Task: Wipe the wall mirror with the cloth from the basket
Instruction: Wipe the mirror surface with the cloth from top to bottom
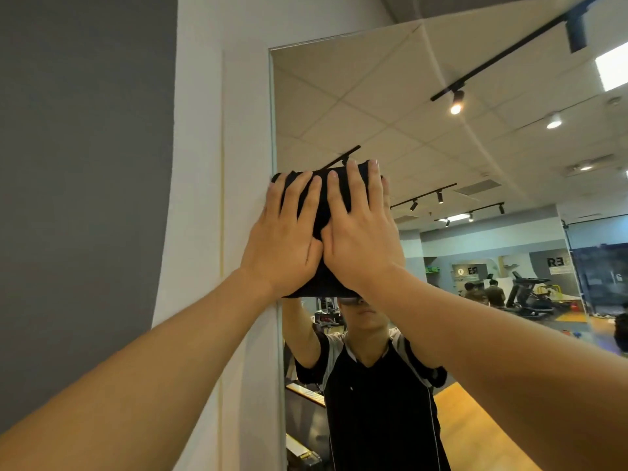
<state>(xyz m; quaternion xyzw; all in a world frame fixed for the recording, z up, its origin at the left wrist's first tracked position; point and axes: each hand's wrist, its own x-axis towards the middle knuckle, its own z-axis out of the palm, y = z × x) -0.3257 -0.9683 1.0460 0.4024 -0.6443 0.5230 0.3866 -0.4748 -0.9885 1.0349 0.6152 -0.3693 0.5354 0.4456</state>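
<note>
Two bare forearms rise from the lower corners, at 7 and 5 o'clock, and converge at the centre. The left hand (pixel 283 239) lies flat with fingers spread, palm pressing on a black cloth (pixel 321 205); its fingertips reach the cloth's upper left edge. The right hand (pixel 362 232) lies flat just beside it, thumbs touching, its fingers extended to the cloth's top edge. Neither hand is clenched; both press open-palmed on the cloth rather than gripping it. The cloth is folded and held against the wall mirror (pixel 373 107), at the mirror's left edge, its left corner meeting the white wall (pixel 238 130) at 9 o'clock. Its lower edge shows below the wrists.

Beyond the hands, the mirror reflects the person in a dark top with pale shoulder panels, arms raised. Farther in the reflection, toward 3 o'clock, stands a treadmill (pixel 530 294) on a wooden floor, with seated figures near it. At 1 o'clock the reflected tiled ceiling carries black track lights (pixel 457 100). A grey wall panel (pixel 85 164) fills the frame's left side.
</note>
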